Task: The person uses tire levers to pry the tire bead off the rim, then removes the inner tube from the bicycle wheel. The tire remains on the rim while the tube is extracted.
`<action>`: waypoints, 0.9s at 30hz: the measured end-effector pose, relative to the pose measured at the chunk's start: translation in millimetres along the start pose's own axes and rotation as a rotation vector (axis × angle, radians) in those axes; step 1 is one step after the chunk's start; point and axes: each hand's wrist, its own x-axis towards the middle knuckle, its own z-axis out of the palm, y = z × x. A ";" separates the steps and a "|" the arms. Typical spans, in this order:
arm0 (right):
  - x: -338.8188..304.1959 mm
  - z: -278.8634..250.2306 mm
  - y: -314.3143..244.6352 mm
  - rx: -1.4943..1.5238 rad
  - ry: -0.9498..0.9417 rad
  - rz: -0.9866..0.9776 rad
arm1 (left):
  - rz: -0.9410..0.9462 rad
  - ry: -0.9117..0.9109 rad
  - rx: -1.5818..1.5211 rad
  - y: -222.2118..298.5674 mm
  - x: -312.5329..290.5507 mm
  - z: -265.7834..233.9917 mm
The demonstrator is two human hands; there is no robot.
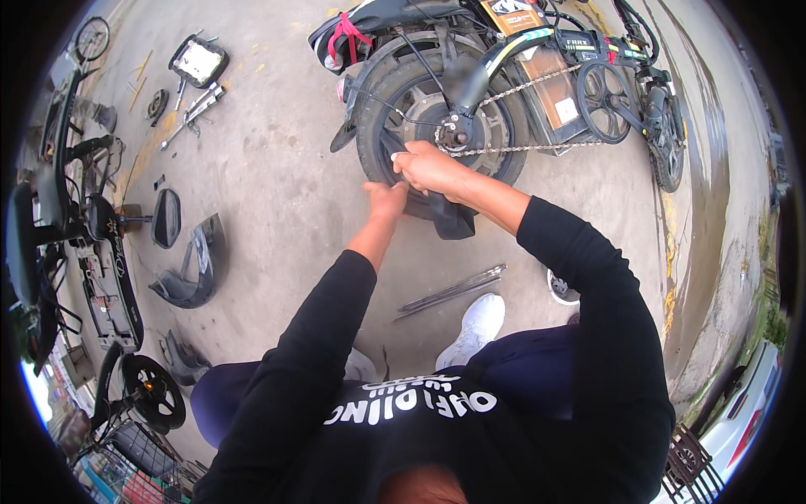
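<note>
An electric bike's rear wheel, with a black tyre [367,126] around a dark hub, stands in front of me. My left hand [386,200] is closed on the tyre's lower left edge, thumb up. Just to its right, my right hand [428,170] is closed in a fist over the lower part of the wheel. Limp black rubber that looks like an inner tube [454,218] comes out at that fist and hangs below the wheel. My fingers hide where it enters the tyre. The chain [537,150] runs from the hub to the chainring [606,101].
Long thin dark rods [451,291] lie on the concrete before my white shoe [474,328]. Black curved fenders [197,265], metal tools [193,113] and a tray [199,60] lie to the left. Another bike [105,269] stands at the far left. A round white container [562,287] sits right.
</note>
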 end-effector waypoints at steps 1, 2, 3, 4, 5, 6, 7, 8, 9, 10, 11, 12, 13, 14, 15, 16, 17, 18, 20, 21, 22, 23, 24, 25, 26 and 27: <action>-9.5 -5.0 -4.5 0.026 -0.013 -0.007 | -0.013 0.011 0.012 0.9 0.4 0.3; -18.5 -7.3 -6.6 0.056 -0.031 -0.008 | 0.002 0.027 0.015 -2.8 3.6 -0.4; -25.6 -9.7 -8.1 0.056 -0.031 -0.018 | 0.016 0.044 0.017 -5.3 8.0 -0.5; -35.0 -12.9 -10.3 0.078 -0.034 -0.028 | 0.027 0.063 0.021 -8.9 11.7 -1.1; -44.7 -16.5 -12.7 0.099 -0.038 -0.037 | 0.021 0.062 0.010 -9.5 11.8 -2.8; -55.7 -20.9 -15.0 0.102 -0.042 -0.024 | 0.016 0.062 -0.002 -10.1 12.2 -5.1; -68.3 -27.6 -13.5 0.105 -0.039 -0.008 | 0.010 0.055 -0.011 -8.5 9.9 -3.2; -77.9 -29.9 -6.9 0.120 -0.022 -0.009 | -0.006 0.023 -0.029 -5.3 5.7 -2.8; -83.3 -33.2 -2.5 0.115 -0.026 0.030 | -0.017 0.027 -0.018 -7.7 0.5 -3.4; -81.1 -33.1 -1.8 0.113 -0.027 0.040 | -0.014 0.021 -0.007 -7.2 1.8 -0.4; -78.1 -33.6 -0.4 0.114 -0.025 0.048 | -0.010 0.014 0.007 -6.8 3.1 1.4; -67.0 -27.0 4.9 0.050 0.031 0.009 | 0.029 0.034 -0.001 -6.5 4.2 2.6; -52.2 -17.4 16.9 -0.012 0.095 -0.020 | 0.028 0.063 0.008 -6.6 3.1 7.9; -37.2 -11.7 32.9 -0.244 0.156 -0.142 | 0.030 0.083 0.018 -4.5 0.4 14.9; -40.2 1.7 19.6 -0.347 0.199 -0.195 | 0.030 0.105 0.026 -4.3 -0.8 19.2; -34.5 13.4 19.7 -0.367 0.137 -0.199 | 0.087 0.077 -0.051 -18.9 14.3 13.5; -22.1 32.0 22.3 -0.366 0.047 -0.368 | 0.208 0.054 -0.239 -55.5 53.9 -6.7; -15.7 45.6 6.7 -0.403 -0.141 -0.396 | 0.328 0.039 -0.429 -95.3 92.3 -39.5; -32.2 10.4 38.0 -0.391 -0.215 -0.320 | 0.123 0.048 -0.015 -38.5 32.1 -5.0; -46.9 -0.9 44.1 -0.377 -0.226 -0.331 | 0.127 0.033 0.058 -17.3 17.1 -6.1; -58.7 -10.5 50.6 -0.361 -0.252 -0.349 | 0.169 0.036 0.113 -3.0 13.5 -9.5; -68.7 -15.4 54.4 -0.259 -0.265 -0.221 | 0.216 0.052 0.169 7.3 13.2 -19.0; -81.9 -21.2 57.4 -0.159 -0.278 -0.090 | 0.303 0.087 0.233 11.3 21.5 -26.4; -92.9 -28.4 59.5 -0.062 -0.286 0.039 | 0.391 0.126 0.299 15.4 29.8 -33.6; -97.5 -36.8 68.2 -0.075 -0.249 -0.016 | 0.475 0.164 0.366 20.9 36.5 -40.2; -101.2 -45.0 79.5 -0.088 -0.211 -0.071 | 0.494 0.193 0.428 24.5 41.2 -44.1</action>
